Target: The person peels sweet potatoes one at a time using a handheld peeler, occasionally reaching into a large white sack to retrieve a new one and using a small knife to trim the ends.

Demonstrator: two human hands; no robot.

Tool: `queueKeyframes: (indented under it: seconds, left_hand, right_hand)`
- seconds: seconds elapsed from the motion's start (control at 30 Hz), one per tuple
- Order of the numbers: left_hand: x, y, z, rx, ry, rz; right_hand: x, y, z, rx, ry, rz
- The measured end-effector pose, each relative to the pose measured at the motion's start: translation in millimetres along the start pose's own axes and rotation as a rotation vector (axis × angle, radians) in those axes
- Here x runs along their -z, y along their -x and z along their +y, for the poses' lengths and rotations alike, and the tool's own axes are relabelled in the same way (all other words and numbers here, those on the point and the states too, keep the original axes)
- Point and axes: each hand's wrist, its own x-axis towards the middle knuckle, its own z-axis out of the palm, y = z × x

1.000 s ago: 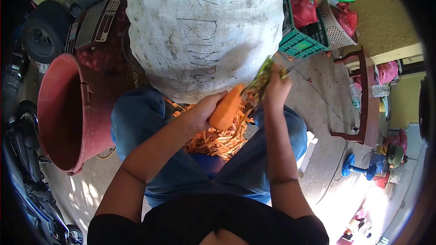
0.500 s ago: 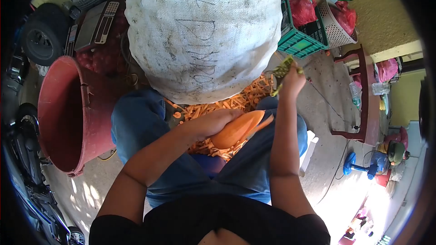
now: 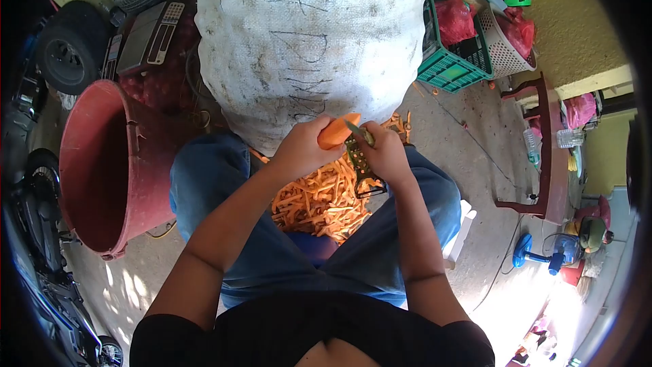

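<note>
My left hand [image 3: 305,144] is closed around a peeled orange carrot [image 3: 334,136], held up in front of the sack. My right hand [image 3: 386,153] grips a green peeler [image 3: 355,158] with a patterned, perforated body. Its dark pointed tip is right at the carrot's end, and its dark frame-like end hangs below my fingers. Between my knees, under both hands, lies a heap of orange carrot peelings [image 3: 319,204].
A big white woven sack [image 3: 305,34] with handwriting stands ahead. A red tub [image 3: 146,170] lies tipped at the left, by a scale [image 3: 146,41] and tyres. Right are a green crate [image 3: 455,61], a white basket [image 3: 502,44] and a blue fan [image 3: 536,255].
My right hand has swung in from the right to the carrot and turned the peeler. My left hand has raised the carrot forward off the peelings. The loose strip beside the carrot no longer shows.
</note>
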Motion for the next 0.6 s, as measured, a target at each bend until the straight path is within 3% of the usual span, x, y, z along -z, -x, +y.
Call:
queueKeyframes:
  seconds: [0.17,0.23,0.27,0.3,0.33,0.37,0.43,0.47,0.5,0.57,0.6]
  left_hand:
    - [1.7,1.6,3.8,-0.052,-0.025,-0.061]
    - [2.3,4.4,8.7,-0.056,0.098,-0.099]
    - [0.9,10.0,15.6,-0.057,0.099,-0.099]
    - [0.9,18.8,30.6,-0.181,0.128,-0.248]
    - [0.1,22.8,39.0,-0.306,0.159,-0.4]
    - [-1.6,21.0,38.8,-0.314,0.159,-0.407]
    - [-6.6,21.1,33.2,-0.388,0.272,-0.273]
    - [-4.3,15.6,24.2,-0.363,0.277,-0.325]
    - [-4.8,13.6,20.5,-0.361,0.274,-0.323]
    - [-7.6,9.3,16.9,-0.464,0.364,-0.18]
    - [-7.8,8.5,15.2,-0.489,0.29,-0.134]
  right_hand:
    - [-3.8,-0.5,4.1,-0.015,-0.06,0.002]
    - [-9.2,-3.9,12.2,-0.014,-0.09,0.013]
    - [-15.4,-8.8,23.5,-0.157,0.037,-0.014]
    - [-21.2,-12.3,33.3,-0.303,0.163,-0.038]
    - [-22.9,-13.8,36.3,-0.218,0.207,-0.017]
    - [-23.7,-13.1,36.8,-0.223,0.21,-0.009]
    - [-27.3,-8.6,26.3,-0.151,-0.358,-0.214]
    - [-36.6,-4.8,31.3,-0.056,-0.501,-0.307]
    - [-48.6,-4.0,34.7,-0.053,-0.504,-0.31]
    - [-82.2,-4.4,41.9,0.359,-0.797,-0.247]
    - [-99.3,-2.8,31.1,0.345,-0.639,-0.064]
